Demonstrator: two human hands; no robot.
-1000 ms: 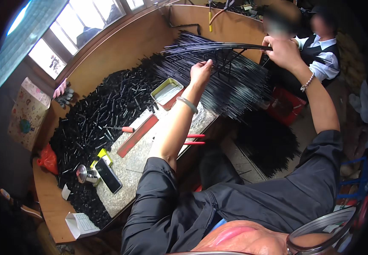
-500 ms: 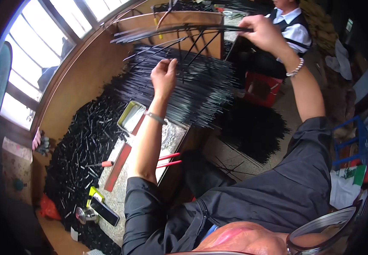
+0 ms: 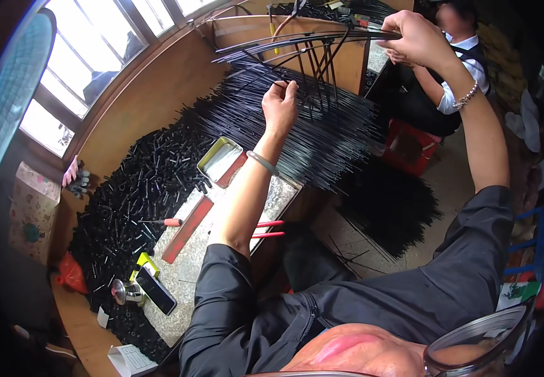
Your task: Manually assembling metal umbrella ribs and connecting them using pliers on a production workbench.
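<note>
Raised at the upper right, my right hand is closed round one end of a bundle of thin black rods. The bundle stretches leftward, and several rods hang or cross below it at angles. My left hand is pinched at its fingertips, where a thin black rod appears to be caught; its far end is lost among the others. Beneath both hands lies a broad pile of long black rods, laid roughly parallel on the bench.
Short black tube pieces heap along the left. On the worktop are a phone, a red bar, a screwdriver, red-handled pliers and a tin. Another person sits beyond a red crate.
The view has shifted, so the scene sits further right and lower. Both hands remain raised by the bundle, the right still gripping it. The other person's hand now shows behind my right hand.
</note>
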